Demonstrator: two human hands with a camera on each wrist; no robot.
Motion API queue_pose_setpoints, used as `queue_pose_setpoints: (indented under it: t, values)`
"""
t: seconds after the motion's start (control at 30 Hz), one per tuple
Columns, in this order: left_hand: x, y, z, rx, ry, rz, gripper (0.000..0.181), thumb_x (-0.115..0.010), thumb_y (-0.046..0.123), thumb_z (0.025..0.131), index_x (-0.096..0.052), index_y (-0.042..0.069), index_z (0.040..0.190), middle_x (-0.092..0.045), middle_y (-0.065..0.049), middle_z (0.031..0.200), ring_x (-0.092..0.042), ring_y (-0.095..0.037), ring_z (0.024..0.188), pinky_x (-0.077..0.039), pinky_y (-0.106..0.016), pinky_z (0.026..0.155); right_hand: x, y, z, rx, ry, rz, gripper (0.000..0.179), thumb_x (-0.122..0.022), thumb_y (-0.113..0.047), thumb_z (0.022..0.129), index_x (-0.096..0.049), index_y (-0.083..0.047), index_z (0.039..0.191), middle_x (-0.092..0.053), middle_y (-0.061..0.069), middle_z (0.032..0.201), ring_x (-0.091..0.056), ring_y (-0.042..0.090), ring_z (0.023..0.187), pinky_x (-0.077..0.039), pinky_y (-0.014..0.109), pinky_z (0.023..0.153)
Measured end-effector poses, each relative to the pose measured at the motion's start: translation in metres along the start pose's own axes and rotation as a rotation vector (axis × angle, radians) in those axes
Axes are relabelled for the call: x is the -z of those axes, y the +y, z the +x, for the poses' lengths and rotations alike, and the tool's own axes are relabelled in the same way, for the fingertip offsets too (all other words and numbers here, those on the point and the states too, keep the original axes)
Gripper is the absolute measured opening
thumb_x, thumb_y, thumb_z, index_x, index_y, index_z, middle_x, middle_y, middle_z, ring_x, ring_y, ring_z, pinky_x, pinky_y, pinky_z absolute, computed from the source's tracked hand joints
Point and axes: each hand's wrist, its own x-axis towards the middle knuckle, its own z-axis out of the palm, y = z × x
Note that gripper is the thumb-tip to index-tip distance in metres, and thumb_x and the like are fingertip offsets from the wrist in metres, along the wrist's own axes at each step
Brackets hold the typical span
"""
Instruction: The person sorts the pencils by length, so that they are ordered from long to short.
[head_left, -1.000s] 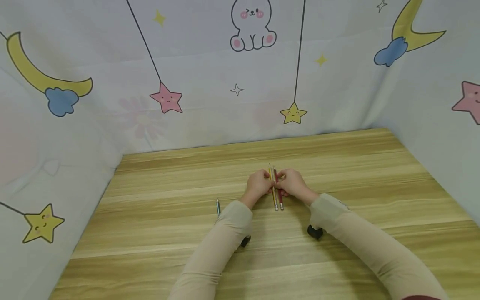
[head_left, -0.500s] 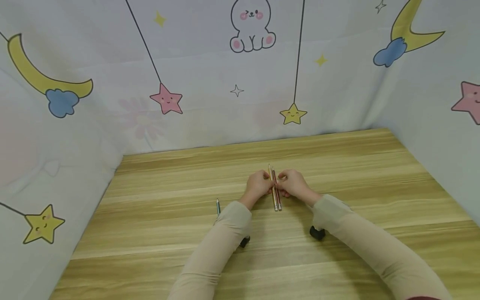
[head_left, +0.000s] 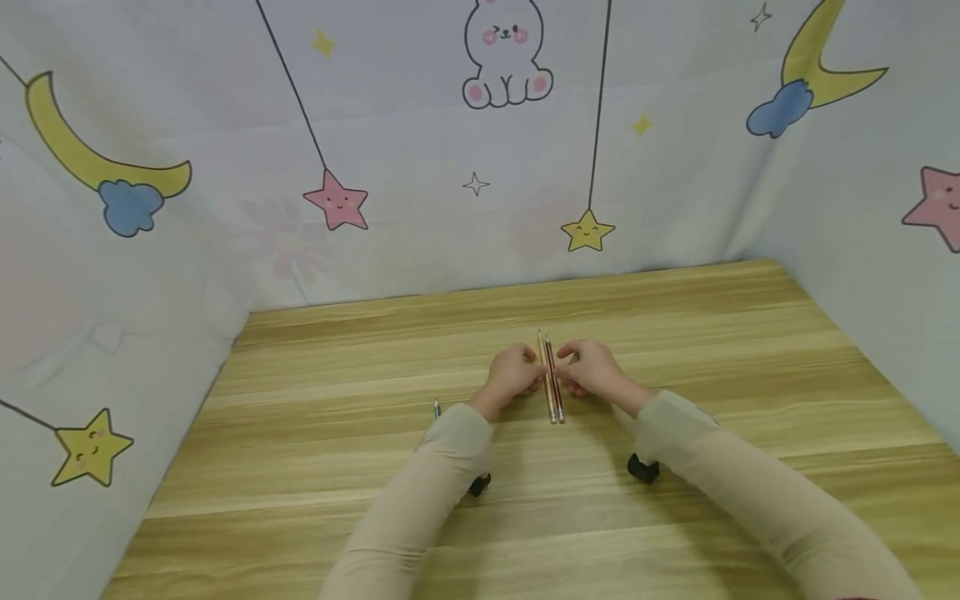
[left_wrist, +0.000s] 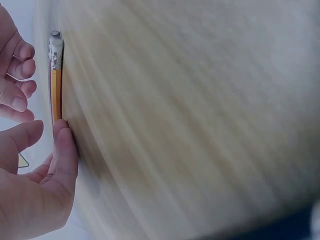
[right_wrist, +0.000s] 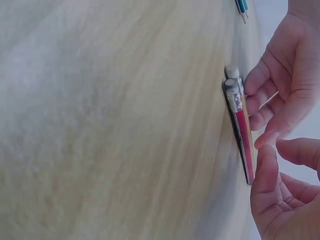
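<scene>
Two pencils lie side by side on the wooden table, a yellow pencil [head_left: 550, 402] on the left and a dark red pencil [head_left: 557, 402] on the right, eraser ends toward the person. Beside the yellow one is my left hand [head_left: 513, 372], its fingertips right at the shaft and its thumb held apart from the fingers in the left wrist view. My right hand [head_left: 592, 368] stays close by the red pencil, fingers relaxed with a gap between thumb and forefinger. In the right wrist view the red pencil [right_wrist: 243, 125] lies against the yellow one.
Dark teal pencils [right_wrist: 242, 9] lie off to the left, partly hidden by the left sleeve [head_left: 457, 442] in the head view. A printed cloth [head_left: 420, 250] hangs behind and along both sides of the table [head_left: 360, 350]. Black wrist cameras [head_left: 642, 468] sit under the cuffs.
The red pencil has moved left, up against the yellow one. Both hands have since loosened and drawn slightly apart from the pair.
</scene>
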Motion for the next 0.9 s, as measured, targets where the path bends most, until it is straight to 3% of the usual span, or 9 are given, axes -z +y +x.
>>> queue_pose_setpoints:
  t: [0.37, 0.7, 0.9]
  values:
    - [0.026, 0.002, -0.013, -0.015, -0.059, 0.099, 0.036, -0.059, 0.019, 0.083, -0.052, 0.005, 0.115, -0.063, -0.011, 0.104, -0.065, -0.020, 0.075, -0.052, -0.025, 0.062, -0.006, -0.013, -0.010, 0.013, -0.027, 0.093, 0.036, -0.061, -0.009, 0.080, -0.052, 0.003, 0.113, -0.060, 0.013, 0.072, -0.051, 0.011, 0.047, -0.048, 0.027, 0.046]
    - [0.061, -0.007, -0.028, -0.051, -0.016, 0.178, 0.036, -0.057, 0.022, 0.083, -0.053, 0.006, 0.116, -0.066, -0.010, 0.099, -0.064, -0.021, 0.079, -0.050, -0.032, 0.071, -0.028, -0.036, -0.023, 0.064, -0.109, 0.223, 0.039, -0.059, -0.010, 0.081, -0.048, 0.004, 0.117, -0.058, 0.012, 0.080, -0.057, 0.019, 0.059, -0.049, 0.030, 0.049]
    - [0.080, -0.022, -0.037, -0.042, 0.042, 0.200, 0.034, -0.057, 0.021, 0.083, -0.054, 0.006, 0.113, -0.066, -0.009, 0.095, -0.063, -0.020, 0.075, -0.049, -0.029, 0.066, -0.046, -0.047, -0.028, 0.061, -0.134, 0.199, 0.039, -0.061, -0.010, 0.080, -0.050, 0.002, 0.116, -0.059, 0.009, 0.080, -0.058, 0.020, 0.060, -0.051, 0.030, 0.051]
